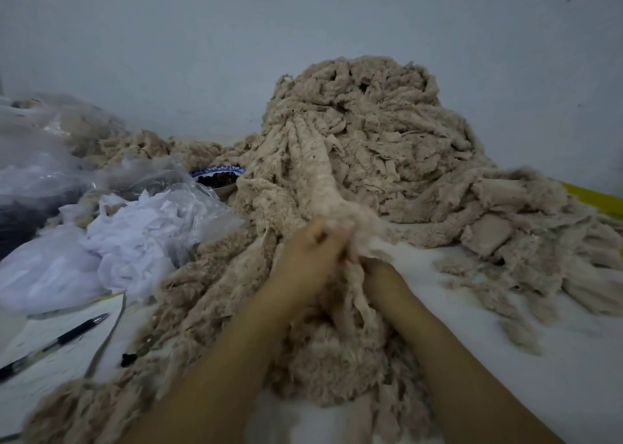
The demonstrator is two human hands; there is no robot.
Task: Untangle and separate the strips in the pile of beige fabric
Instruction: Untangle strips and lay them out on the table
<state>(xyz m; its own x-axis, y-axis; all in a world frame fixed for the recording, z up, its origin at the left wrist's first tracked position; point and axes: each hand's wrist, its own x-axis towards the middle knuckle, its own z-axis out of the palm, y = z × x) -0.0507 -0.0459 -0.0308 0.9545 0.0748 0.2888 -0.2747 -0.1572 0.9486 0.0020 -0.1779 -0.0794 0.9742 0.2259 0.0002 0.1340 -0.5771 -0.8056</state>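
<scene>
Closest in, my left hand (303,251) is curled round a fuzzy beige strip (320,174) that runs taut up into the pile (387,123). My right hand (377,271) is buried in the fabric, so I cannot tell its grip. Pulling hard could, I reckon, cinch the tangle or drag the heap over. Everything lies on a white surface (573,359), with a pen (67,332) and plastic bags (135,238) to my left and a pale wall (168,56) behind.
</scene>
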